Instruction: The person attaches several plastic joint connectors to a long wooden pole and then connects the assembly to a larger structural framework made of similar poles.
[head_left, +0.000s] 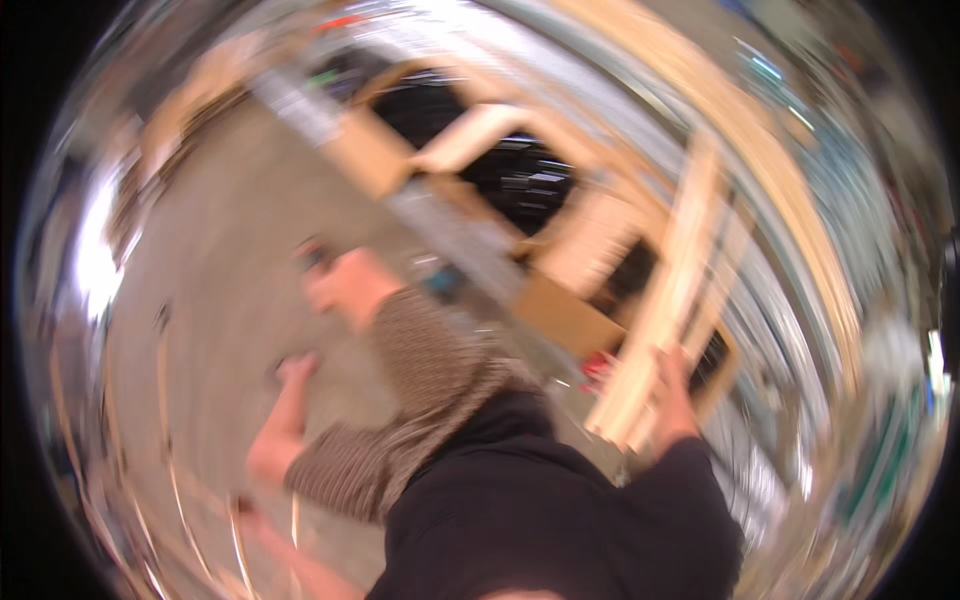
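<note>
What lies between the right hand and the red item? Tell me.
In the head view, light wooden boards, held by the right hand, lie between it and the blurred red item.

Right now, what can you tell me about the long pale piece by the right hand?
The long piece is pale tan and looks like wood, straight and narrow, with lengthwise lines. Its near end looks squared off. It slants up and rightward in the view, crossing in front of the open cartons. The right hand grips it near its lower end. Blur hides whether it is one piece or several, or touches the cartons.
</note>
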